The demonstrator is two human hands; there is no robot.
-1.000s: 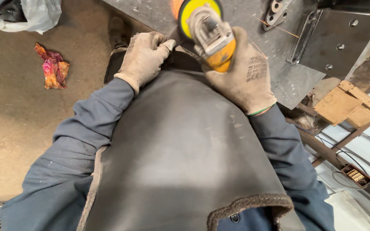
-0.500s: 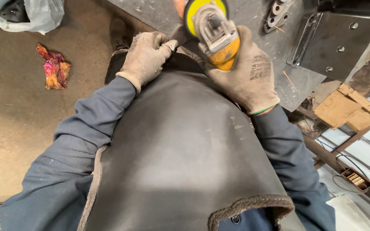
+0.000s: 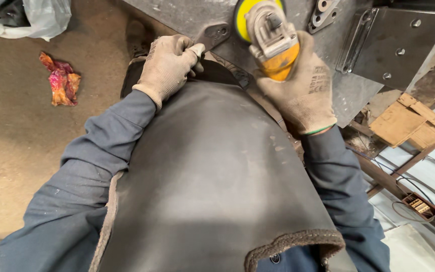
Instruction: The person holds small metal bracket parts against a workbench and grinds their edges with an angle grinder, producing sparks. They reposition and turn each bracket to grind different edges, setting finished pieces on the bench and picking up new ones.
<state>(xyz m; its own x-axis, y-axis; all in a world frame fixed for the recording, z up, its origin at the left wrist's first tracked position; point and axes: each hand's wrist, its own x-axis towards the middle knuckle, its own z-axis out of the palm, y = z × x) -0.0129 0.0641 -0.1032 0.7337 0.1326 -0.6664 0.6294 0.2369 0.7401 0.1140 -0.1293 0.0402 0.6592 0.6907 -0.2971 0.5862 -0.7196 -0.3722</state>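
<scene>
Since half a second ago I see the angle grinder (image 3: 272, 38) has edged slightly further up the grey steel plate (image 3: 187, 15), and the left hand (image 3: 169, 65) has slid with it along the plate's near edge. In the head view, my only one, the gloved right hand (image 3: 300, 85) is wrapped tight around the grinder's orange body, its yellow disc (image 3: 242, 20) low over the plate, while the left hand pinches a small dark metal bracket (image 3: 212, 35) lying on the plate. A dark leather apron (image 3: 207, 176) fills the foreground, with a red rag (image 3: 59, 78) on the floor to the left.
</scene>
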